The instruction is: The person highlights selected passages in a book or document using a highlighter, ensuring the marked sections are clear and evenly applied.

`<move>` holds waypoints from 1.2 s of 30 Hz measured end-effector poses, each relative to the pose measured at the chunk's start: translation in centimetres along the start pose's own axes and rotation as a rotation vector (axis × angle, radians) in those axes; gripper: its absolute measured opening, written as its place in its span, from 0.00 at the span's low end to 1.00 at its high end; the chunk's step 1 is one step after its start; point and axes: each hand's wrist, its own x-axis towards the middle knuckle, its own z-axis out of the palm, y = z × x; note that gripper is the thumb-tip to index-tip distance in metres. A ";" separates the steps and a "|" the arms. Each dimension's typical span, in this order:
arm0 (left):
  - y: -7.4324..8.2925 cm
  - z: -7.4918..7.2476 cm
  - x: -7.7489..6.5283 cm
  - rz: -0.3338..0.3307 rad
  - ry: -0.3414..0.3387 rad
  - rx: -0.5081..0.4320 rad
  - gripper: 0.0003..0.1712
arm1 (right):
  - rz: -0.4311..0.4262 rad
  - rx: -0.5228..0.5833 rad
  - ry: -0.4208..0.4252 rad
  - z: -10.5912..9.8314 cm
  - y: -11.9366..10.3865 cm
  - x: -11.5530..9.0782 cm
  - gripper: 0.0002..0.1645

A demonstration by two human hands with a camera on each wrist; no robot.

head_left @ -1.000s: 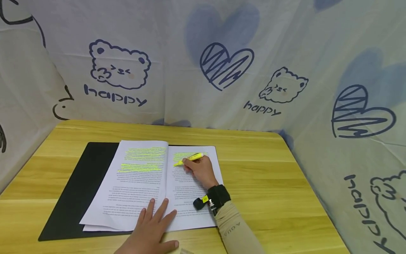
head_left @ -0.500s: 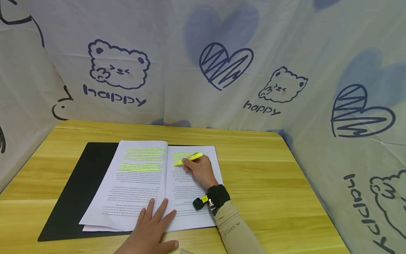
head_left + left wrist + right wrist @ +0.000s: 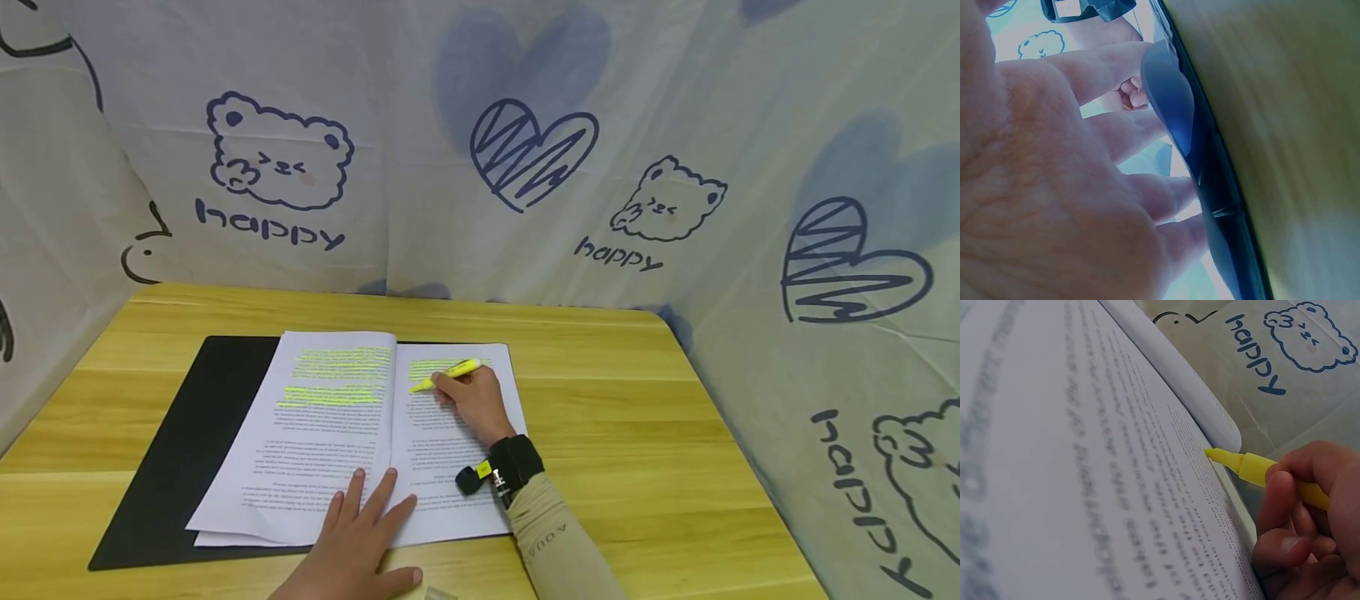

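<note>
Between thumb and fingers my right hand (image 3: 477, 403) pinches a yellow highlighter (image 3: 461, 368), its tip down at the printed text on the right-hand page (image 3: 450, 458), just under some yellow-marked lines. In the right wrist view the highlighter (image 3: 1257, 467) has its coloured tip at the far lines of text. My left hand (image 3: 360, 533) lies with fingers spread on the lower edge of the open pages, near the fold. The left-hand page (image 3: 315, 467) carries several yellow-marked lines in its upper half. From the left wrist, the fingers (image 3: 1104, 69) reach straight over the paper edge.
A black mat (image 3: 165, 492) lies beneath the papers on the wooden table (image 3: 637, 467). A black strap with a small camera (image 3: 513, 467) sits on the right wrist. White cloth with bear and heart drawings (image 3: 420, 208) hangs around the table's back and sides.
</note>
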 end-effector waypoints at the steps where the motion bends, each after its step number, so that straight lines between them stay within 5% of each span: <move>1: 0.0 0.0 0.0 0.001 0.000 0.000 0.50 | -0.003 -0.003 0.001 0.0 0.0 0.0 0.16; 36: -0.2 0.3 0.1 0.010 0.005 -0.042 0.51 | 0.010 -0.096 0.066 -0.3 -0.3 0.1 0.15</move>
